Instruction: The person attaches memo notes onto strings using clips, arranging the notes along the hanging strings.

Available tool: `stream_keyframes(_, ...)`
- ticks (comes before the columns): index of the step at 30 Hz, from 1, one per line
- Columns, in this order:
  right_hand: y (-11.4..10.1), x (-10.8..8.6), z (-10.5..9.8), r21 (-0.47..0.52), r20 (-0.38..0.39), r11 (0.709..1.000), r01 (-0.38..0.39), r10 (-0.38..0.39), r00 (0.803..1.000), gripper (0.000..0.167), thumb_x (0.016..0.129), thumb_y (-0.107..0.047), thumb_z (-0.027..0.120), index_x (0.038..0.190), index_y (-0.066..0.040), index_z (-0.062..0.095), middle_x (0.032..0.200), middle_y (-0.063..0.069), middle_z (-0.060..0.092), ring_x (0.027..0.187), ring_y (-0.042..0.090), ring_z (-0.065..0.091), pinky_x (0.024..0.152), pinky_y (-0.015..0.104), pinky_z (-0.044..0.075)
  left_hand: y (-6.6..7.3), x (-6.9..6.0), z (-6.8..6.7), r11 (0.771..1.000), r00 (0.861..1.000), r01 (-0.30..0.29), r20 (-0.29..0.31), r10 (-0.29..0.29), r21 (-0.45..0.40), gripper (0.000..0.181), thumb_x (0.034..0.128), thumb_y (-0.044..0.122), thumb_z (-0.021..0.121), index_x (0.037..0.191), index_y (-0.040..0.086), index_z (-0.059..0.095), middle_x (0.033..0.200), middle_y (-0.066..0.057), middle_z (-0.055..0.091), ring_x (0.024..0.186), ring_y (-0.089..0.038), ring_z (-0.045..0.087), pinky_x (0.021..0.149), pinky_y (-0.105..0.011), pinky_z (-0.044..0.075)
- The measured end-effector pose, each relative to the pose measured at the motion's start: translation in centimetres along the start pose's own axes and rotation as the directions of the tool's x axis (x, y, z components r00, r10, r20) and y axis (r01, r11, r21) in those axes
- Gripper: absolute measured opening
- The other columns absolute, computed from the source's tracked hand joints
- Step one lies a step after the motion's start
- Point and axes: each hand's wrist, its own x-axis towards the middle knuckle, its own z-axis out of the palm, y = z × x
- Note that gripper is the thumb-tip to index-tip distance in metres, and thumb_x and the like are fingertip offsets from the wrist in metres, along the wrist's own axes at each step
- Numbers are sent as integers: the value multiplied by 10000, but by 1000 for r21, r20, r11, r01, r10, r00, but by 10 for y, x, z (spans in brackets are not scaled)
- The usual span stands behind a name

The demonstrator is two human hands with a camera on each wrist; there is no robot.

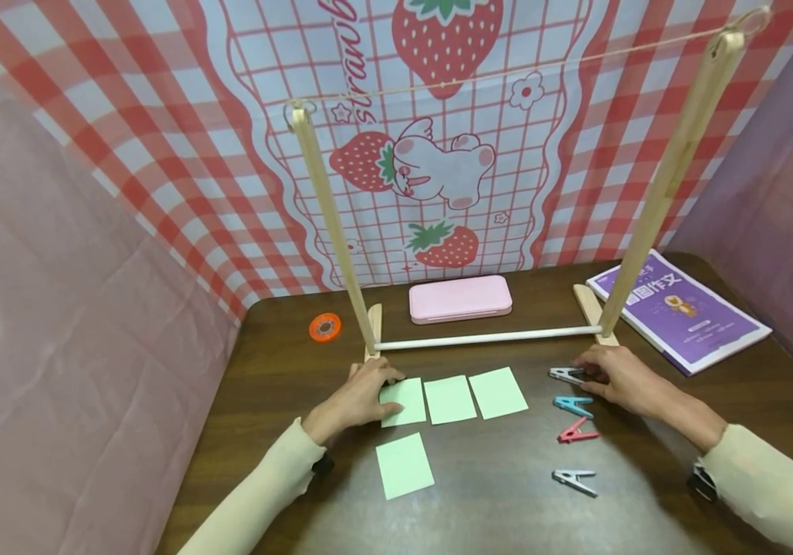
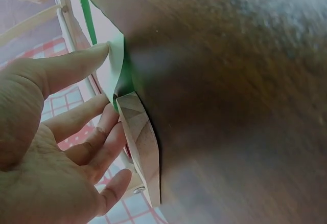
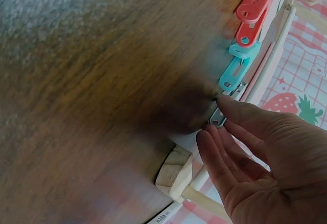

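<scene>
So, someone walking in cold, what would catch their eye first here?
Probably the wooden frame standing on the dark table, a string stretched across its top, before a strawberry-patterned cloth. Then the four pale green paper squares, three in a row and one nearer the viewer, with small clips to their right.

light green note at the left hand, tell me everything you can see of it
The light green note looks like a square paper sheet, no writing visible. It lies on the table, leftmost in a row of three. In the left wrist view it bows upward, partly covered and touched by the left hand.
</scene>
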Motion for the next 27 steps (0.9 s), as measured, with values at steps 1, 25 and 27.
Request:
stream_keyframes(1,-1,0,0,2,0,1000,1,-1,1000,309,678,31,915,936,-19,754,817,-4,720,700,82,628,610,260,551,0,0,0,1000,1000,0,-4,0,-8,482,859,237,872,1284,67,722,1070,-70,633,927,-166,495,818,-335,283)
stream_keyframes(25,-21,11,-1,77,-96,995,-63,71,993,296,737,-34,868,1006,-49,746,915,28,725,719,53,655,601,220,560,1,-5,5,996,990,-70,-126,63,-54,309,894,69,813,1191,77,728,1134,-60,759,1033,-215,723,888,-388,628)
stream_keyframes(27,-25,13,-3,129,-99,989,-77,90,991,326,739,-12,874,1036,-34,741,933,49,739,726,57,682,611,219,587,2,-5,4,994,989,-69,-134,56,-88,297,916,10,766,1205,69,730,1171,-77,765,1052,-230,735,889,-383,635)
